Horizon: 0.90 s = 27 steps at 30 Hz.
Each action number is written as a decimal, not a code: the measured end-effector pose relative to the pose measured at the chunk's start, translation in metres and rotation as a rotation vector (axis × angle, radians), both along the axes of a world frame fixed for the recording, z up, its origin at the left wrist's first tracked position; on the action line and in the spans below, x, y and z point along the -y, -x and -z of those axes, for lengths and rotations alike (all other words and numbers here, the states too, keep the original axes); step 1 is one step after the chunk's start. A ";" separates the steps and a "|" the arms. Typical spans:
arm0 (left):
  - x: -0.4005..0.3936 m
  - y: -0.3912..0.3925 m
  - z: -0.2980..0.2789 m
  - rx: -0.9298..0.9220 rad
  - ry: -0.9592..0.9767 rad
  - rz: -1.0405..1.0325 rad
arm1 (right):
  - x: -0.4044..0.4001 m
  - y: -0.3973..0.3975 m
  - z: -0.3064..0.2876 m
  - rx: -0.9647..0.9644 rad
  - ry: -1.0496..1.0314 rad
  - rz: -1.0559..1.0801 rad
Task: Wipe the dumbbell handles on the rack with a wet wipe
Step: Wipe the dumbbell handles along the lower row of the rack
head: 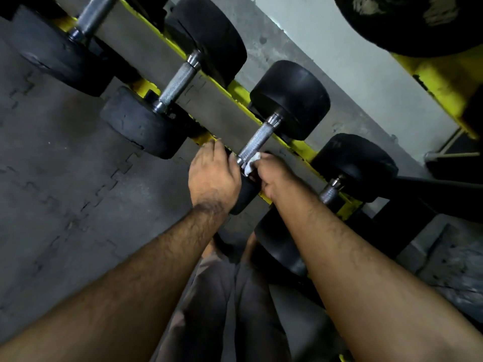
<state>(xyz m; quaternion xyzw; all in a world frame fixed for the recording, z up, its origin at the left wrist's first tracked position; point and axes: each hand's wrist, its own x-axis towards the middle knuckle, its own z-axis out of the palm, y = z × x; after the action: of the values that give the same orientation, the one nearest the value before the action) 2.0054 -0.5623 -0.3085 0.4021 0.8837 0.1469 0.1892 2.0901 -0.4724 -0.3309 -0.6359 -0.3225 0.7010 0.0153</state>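
Note:
Several black dumbbells lie across a yellow rack [300, 146]. The middle dumbbell has a knurled steel handle [257, 141] running from its far head [292, 97] down to a near head [244, 194] that my hands largely hide. My left hand [213, 173] grips that near head from the left, fingers curled over it. My right hand [271, 171] pinches a white wet wipe [251, 164] against the lower end of the handle. Only a small part of the wipe shows.
Another dumbbell handle [177, 84] lies to the left, one more [95, 15] at the top left, and a short one [330, 190] to the right. A grey tiled floor [65, 192] spreads on the left. A second yellow rack rail [444, 82] crosses the upper right.

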 end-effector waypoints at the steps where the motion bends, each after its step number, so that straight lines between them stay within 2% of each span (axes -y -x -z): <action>1: 0.004 -0.003 -0.003 0.002 -0.013 0.019 | 0.003 0.001 -0.004 0.014 -0.026 0.018; 4: 0.015 -0.017 -0.016 0.044 -0.028 0.036 | 0.009 -0.007 -0.019 0.084 -0.107 0.086; 7: 0.028 -0.033 -0.032 0.084 -0.060 0.093 | 0.013 -0.028 -0.044 0.077 -0.066 0.164; 11: 0.041 -0.059 -0.048 0.144 -0.078 0.158 | 0.018 -0.064 -0.073 0.168 -0.078 0.076; 14: 0.045 -0.084 -0.054 0.191 -0.085 0.197 | 0.020 -0.093 -0.078 0.168 -0.150 0.107; 23: 0.047 -0.161 -0.030 0.409 0.102 0.045 | -0.007 -0.163 -0.062 0.414 -0.618 -0.729; 27: 0.042 -0.179 -0.013 0.419 0.107 -0.118 | -0.013 -0.175 -0.055 0.341 -0.866 -1.090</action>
<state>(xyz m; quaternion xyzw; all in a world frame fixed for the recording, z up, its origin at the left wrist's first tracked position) 2.1841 -0.6038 -0.2958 0.2999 0.8537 0.1909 0.3806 2.2647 -0.4594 -0.2757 -0.4220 -0.8414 0.3089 -0.1365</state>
